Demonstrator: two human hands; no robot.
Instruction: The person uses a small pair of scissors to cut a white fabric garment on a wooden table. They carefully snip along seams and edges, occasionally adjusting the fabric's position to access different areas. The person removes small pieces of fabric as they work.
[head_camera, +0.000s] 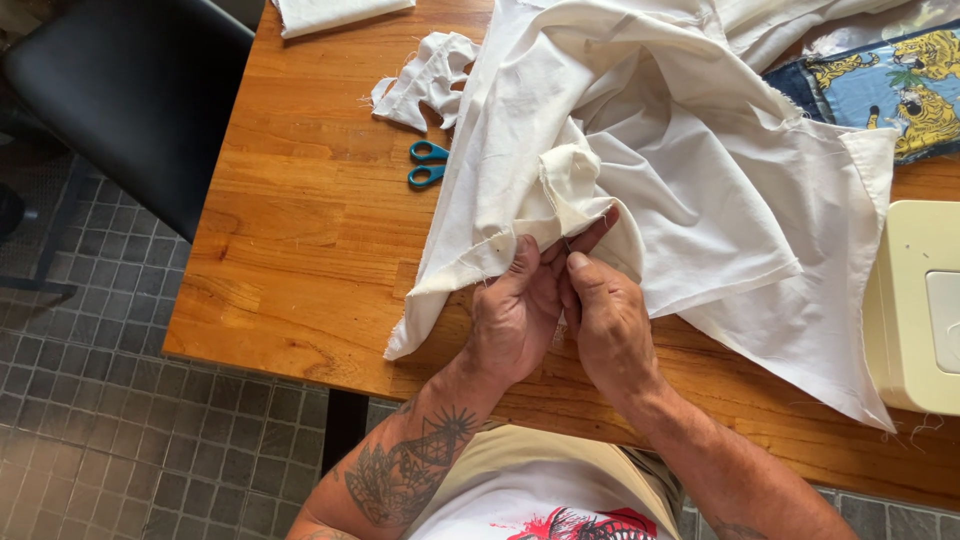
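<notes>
1. Both hands, left hand (515, 315) and right hand (603, 318), pinch a folded seam of the white cloth (680, 170) at the desk (290, 250) edge.
2. Scissors (428, 164) and cut scraps (425, 80) lie beside it; trimming looks done, seam work seems underway.

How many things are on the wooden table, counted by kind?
White or cream cotton cloth pieces: 3, namely the large cream sheet that both hands pinch, the cut scrap, and the folded piece at the top edge
Blue tiger-print fabric: 1
Teal-handled scissors: 1
Cream sewing machine: 1
Total: 6
</notes>
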